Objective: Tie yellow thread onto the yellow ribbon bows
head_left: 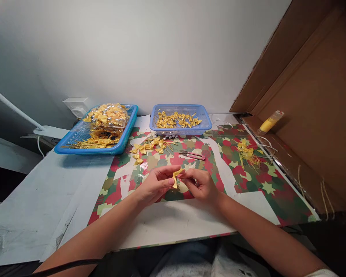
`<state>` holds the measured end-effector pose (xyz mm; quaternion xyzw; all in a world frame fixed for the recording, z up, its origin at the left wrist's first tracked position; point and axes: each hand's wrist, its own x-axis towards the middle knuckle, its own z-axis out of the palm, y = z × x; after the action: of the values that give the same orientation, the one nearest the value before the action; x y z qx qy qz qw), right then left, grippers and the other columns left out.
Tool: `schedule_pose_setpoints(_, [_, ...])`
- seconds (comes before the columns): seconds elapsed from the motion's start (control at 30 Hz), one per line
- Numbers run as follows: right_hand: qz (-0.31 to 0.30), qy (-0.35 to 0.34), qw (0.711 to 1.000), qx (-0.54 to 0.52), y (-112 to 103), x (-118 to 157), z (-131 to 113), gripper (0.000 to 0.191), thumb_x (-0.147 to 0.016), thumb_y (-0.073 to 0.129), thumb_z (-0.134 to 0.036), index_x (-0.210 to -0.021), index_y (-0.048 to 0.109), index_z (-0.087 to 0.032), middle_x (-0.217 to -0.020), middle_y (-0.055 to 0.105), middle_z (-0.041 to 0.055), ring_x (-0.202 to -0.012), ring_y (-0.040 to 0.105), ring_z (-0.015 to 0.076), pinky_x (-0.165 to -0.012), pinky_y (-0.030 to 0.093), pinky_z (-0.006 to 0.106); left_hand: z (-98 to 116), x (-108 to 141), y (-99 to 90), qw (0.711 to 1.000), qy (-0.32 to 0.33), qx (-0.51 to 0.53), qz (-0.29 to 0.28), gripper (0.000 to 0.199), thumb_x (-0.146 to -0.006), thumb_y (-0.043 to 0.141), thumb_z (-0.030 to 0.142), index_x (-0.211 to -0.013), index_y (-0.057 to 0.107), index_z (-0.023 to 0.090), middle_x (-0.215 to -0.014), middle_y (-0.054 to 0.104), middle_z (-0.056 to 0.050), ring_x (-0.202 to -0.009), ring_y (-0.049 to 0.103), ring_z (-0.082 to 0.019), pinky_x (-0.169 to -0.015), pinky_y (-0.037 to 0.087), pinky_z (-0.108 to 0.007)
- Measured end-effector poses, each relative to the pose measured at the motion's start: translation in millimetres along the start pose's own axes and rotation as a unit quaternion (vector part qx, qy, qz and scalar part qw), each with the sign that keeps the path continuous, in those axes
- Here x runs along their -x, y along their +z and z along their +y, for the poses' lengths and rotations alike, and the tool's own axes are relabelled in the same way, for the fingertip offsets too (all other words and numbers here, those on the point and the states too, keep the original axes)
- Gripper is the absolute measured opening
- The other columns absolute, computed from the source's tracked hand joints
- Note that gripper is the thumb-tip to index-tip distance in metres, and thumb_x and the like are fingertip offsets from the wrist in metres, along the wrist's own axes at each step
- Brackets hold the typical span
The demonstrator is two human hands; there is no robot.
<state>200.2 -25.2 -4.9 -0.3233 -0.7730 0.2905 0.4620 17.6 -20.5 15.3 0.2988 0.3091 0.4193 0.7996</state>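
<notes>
Between my hands, over the front of the table, is a small yellow ribbon bow [175, 179]. My left hand [157, 184] pinches the bow between thumb and fingers. Close against its right side, my right hand [200, 184] has its fingertips pinched together; whatever they grip is too small to make out. Just beyond my hands lie pink-handled thread snips [192, 155]. Loose yellow bows [150, 147] with thin gold stems are spread to the left of the snips. Silver beads [168, 136] sit behind them.
A blue basket [115, 150] at the left holds bagged and loose bows. Another blue basket [181, 131] with bows stands at the back. Yellow thread scraps [248, 154] lie at the right, near a tube with yellow contents [271, 122]. A cardboard wall [314, 115] bounds the right side.
</notes>
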Motion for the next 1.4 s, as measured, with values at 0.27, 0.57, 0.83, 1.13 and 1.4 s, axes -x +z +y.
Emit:
schedule_pose_setpoints(0.27, [0.015,-0.037,0.999,0.004,0.7,-1.7,-0.1,0.011,-0.088,0.052,-0.014,-0.084,0.062,-0.018,-0.064,0.06,-0.0011,-0.049,0.043,0.007,-0.048,0.036,0.02,-2.0,-0.6,-2.9,1.0,0.003,-0.002,-0.022,0.035,-0.054,0.088,0.018,-0.088,0.077,0.021,-0.083,0.074,-0.003,-0.07,0.064,-0.011,-0.062,0.047,-0.019])
schedule_pose_setpoints(0.57, [0.014,-0.034,0.999,0.002,1.6,-1.6,-2.7,0.011,-0.088,0.052,-0.015,-0.083,0.061,-0.018,-0.062,0.058,-0.0015,-0.049,0.042,0.0073,-0.048,0.036,0.02,-5.2,-1.6,-3.3,1.0,0.012,-0.011,-0.018,0.035,-0.055,0.088,0.017,-0.088,0.077,0.019,-0.087,0.075,-0.006,-0.076,0.067,-0.015,-0.067,0.049,-0.023])
schedule_pose_setpoints(0.83, [0.013,-0.035,0.999,0.003,-0.2,-2.0,-3.0,0.014,-0.088,0.051,-0.015,-0.08,0.062,-0.018,-0.064,0.06,-0.0012,-0.05,0.044,0.0072,-0.049,0.037,0.021,-2.5,-1.1,-3.1,0.999,0.024,-0.02,-0.024,0.034,-0.056,0.088,0.02,-0.088,0.078,0.023,-0.086,0.076,-0.005,-0.077,0.068,-0.014,-0.07,0.05,-0.02])
schedule_pose_setpoints(1.13, [0.017,-0.049,0.999,0.005,-0.4,-2.9,-3.7,0.013,-0.085,0.051,-0.01,-0.081,0.06,-0.018,-0.062,0.058,-0.0022,-0.049,0.042,0.0067,-0.048,0.036,0.02,-2.1,-0.3,-3.8,0.999,0.016,-0.022,-0.023,0.033,-0.056,0.087,0.02,-0.088,0.078,0.023,-0.088,0.076,-0.005,-0.079,0.068,-0.013,-0.07,0.051,-0.019])
schedule_pose_setpoints(1.4, [0.017,-0.039,0.999,0.018,2.2,-1.1,-2.5,0.013,-0.086,0.05,-0.012,-0.081,0.061,-0.018,-0.061,0.057,-0.002,-0.049,0.043,0.0074,-0.049,0.037,0.02,-3.8,-0.8,-4.6,1.0,0.005,-0.017,-0.008,0.036,-0.053,0.089,0.02,-0.087,0.078,0.023,-0.087,0.076,-0.004,-0.074,0.067,-0.011,-0.066,0.051,-0.017])
